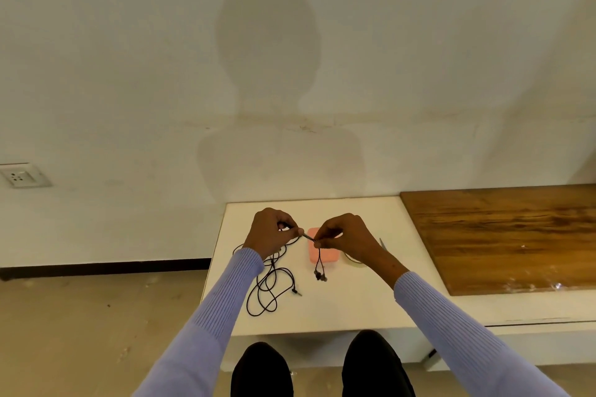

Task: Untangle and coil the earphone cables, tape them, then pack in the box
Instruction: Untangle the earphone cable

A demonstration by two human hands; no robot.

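Note:
A black earphone cable [267, 287] lies in loose tangled loops on the white table [348, 303], its plug end near the middle. My left hand [271, 232] pinches a stretch of the cable above the loops. My right hand [348, 237] pinches the same cable a short way to the right, and the two earbuds [320, 275] hang down from it. Between the hands the cable runs taut. A pink box [325, 256] sits on the table just behind the hanging earbuds, partly hidden by my right hand.
A wooden board [503, 235] covers the right part of the table. A thin metal object, maybe scissors [382, 243], and a pale ring-shaped object [351, 258] peek out behind my right wrist. The table's left edge drops to the floor; a wall stands close behind.

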